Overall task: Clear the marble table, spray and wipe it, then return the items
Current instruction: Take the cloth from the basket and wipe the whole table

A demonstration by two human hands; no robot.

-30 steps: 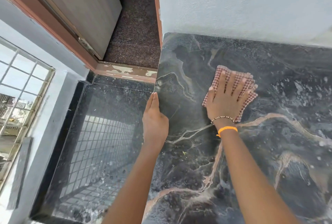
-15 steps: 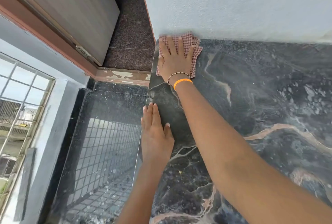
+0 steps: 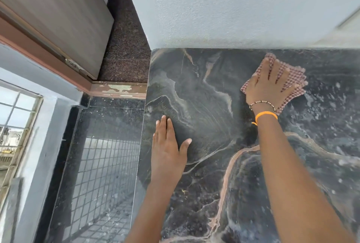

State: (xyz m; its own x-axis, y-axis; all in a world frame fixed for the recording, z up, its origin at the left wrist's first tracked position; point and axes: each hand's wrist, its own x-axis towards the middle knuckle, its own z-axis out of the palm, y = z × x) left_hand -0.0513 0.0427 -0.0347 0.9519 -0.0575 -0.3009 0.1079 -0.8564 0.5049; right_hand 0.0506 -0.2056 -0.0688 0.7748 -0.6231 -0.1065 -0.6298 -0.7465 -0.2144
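Observation:
The dark marble table (image 3: 204,94) with pale pink veins fills the right half of the view and butts against a wall. My right hand (image 3: 269,84) lies flat on a red-and-white checked cloth (image 3: 292,79), pressing it onto the marble near the back edge. An orange band and a bead bracelet circle that wrist. My left hand (image 3: 167,145) rests palm down, fingers apart, on the marble by the table's left edge and holds nothing. Wet droplets and smears cover the marble to the right of the cloth.
A pale blue wall (image 3: 233,8) runs along the table's far edge. Left of the table a shiny black floor (image 3: 101,155) lies far below. A grey door (image 3: 58,14) with a brown frame and a barred window (image 3: 13,125) stand at the left.
My right hand slid the cloth from the table's far-left corner to the right along the back edge. The left hand stayed by the left edge and spread flatter on the marble.

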